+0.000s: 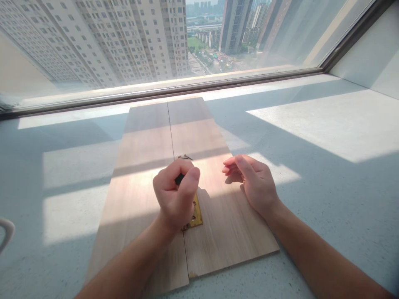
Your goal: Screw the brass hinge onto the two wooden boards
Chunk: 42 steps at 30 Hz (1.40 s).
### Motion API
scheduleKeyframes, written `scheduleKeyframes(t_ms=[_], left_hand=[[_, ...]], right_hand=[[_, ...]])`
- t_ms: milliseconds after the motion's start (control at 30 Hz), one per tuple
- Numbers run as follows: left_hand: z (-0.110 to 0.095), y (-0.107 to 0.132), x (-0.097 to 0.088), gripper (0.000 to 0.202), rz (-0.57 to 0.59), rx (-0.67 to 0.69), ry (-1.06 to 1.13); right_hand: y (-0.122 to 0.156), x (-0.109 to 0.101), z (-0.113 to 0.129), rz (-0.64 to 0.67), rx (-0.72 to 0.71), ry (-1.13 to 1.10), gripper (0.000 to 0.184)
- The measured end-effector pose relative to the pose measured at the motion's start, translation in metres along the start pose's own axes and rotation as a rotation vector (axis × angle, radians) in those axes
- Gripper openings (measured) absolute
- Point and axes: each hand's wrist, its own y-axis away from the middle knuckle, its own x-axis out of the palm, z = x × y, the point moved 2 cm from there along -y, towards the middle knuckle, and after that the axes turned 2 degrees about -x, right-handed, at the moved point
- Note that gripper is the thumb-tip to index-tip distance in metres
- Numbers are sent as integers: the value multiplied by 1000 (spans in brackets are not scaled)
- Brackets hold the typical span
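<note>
Closed in a fist, my left hand (174, 195) is above the seam between two pale wooden boards (134, 149). A bit of something black (179, 179) shows inside the fist; the rest is hidden by my fingers, perhaps a tool handle. Partly under this hand lies a brass hinge (197, 218) with screw heads in its visible leaf. Just beyond the fist, a few small screws (186, 157) lie on the wood. My right hand (255, 178) rests at the right edge of the right-hand board (224, 224), fingers loosely bent, with nothing visible in them.
The boards lie side by side on a pale speckled sill (71, 178) crossed by sunlight and shadow. A window with a dark frame (174, 90) borders the far side, with tall buildings outside. At the left edge is part of a white curved object (6, 232).
</note>
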Motion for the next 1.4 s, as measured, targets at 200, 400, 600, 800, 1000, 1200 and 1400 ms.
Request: scheduleKeyframes(t_ms=[200, 400, 600, 800, 1000, 1200, 1400], left_hand=[[2, -13, -1, 52, 100, -107, 69], [0, -35, -6, 54, 349, -245, 124], [-8, -21, -5, 48, 105, -231, -16], [-21, 1, 3, 18, -101, -167, -246], [-10, 0, 7, 24, 135, -91, -60], [-6, -21, -1, 30, 284, -334, 211], [-5, -34, -1, 61, 444, -479, 180]], right_hand=[[0, 0, 0, -22, 6, -7, 39], [0, -1, 1, -24, 5, -15, 39], [-1, -1, -3, -13, 9, -27, 37], [0, 0, -1, -21, 15, -23, 39], [-1, 0, -2, -17, 15, -8, 40], [6, 3, 20, -48, -180, 184, 26], [8, 45, 105, 493, -731, 714, 15]])
